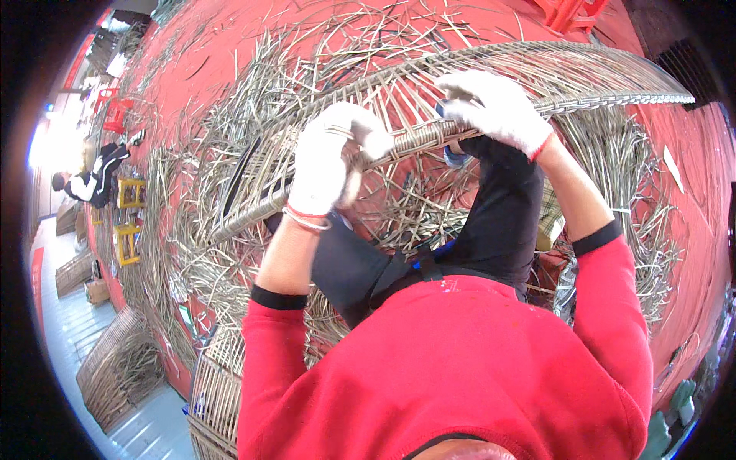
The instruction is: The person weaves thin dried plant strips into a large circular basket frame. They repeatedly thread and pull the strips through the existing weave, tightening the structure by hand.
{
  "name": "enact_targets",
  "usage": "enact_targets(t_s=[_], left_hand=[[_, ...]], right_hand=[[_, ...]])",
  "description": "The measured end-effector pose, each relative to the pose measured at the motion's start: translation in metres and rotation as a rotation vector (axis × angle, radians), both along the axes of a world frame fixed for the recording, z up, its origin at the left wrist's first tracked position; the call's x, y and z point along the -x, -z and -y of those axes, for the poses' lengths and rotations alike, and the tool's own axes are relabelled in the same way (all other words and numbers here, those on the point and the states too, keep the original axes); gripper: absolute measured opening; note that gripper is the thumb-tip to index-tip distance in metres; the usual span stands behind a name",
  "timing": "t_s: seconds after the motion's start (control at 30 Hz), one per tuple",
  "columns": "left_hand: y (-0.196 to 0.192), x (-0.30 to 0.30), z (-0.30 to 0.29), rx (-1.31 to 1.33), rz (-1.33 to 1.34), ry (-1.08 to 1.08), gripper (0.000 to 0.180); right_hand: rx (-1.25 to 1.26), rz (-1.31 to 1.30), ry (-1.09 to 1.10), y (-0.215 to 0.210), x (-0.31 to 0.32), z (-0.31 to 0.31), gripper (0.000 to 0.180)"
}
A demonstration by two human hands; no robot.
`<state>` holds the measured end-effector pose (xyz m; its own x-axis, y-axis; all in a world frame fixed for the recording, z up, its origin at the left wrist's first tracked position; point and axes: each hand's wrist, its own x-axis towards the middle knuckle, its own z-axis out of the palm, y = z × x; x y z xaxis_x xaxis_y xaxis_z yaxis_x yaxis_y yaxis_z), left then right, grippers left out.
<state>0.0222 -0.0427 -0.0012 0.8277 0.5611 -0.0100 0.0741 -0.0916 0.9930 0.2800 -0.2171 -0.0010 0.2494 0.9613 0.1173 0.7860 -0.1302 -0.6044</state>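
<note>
A long, curved wicker panel (598, 73) of brown strips lies across my lap, its braided near rim running from lower left to far right. My left hand (326, 157), in a white glove, is closed round this rim at the left, with bare fingertips showing below the glove. Farther right, my right hand (498, 113), also gloved in white, bends its fingers over the same rim. The open lattice of spokes shows between and beyond both hands. Whether either hand pinches a single loose strip cannot be made out.
Loose wicker strips (253, 100) cover much of the red floor (207, 38). A tied bundle of strips (625, 169) lies at the right. Woven baskets (119, 368) stand lower left, near yellow stools (129, 193). Another person (96, 176) sits at far left. A red plastic stool (571, 14) is at the top.
</note>
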Motion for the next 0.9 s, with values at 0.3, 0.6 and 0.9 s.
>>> enact_targets(t_s=[0.3,0.6,0.9], left_hand=[[-0.009,0.037,0.033,1.128,0.432,-0.245,0.038],[-0.004,0.058,0.049,1.035,0.571,-0.158,0.046],[0.026,0.072,0.033,1.079,0.763,-0.046,0.047]], right_hand=[[-0.032,0.472,-0.057,0.019,0.006,0.017,0.078],[-0.096,0.447,-0.047,0.013,0.015,0.02,0.054],[-0.157,0.42,-0.186,-0.001,0.082,-0.008,0.053]])
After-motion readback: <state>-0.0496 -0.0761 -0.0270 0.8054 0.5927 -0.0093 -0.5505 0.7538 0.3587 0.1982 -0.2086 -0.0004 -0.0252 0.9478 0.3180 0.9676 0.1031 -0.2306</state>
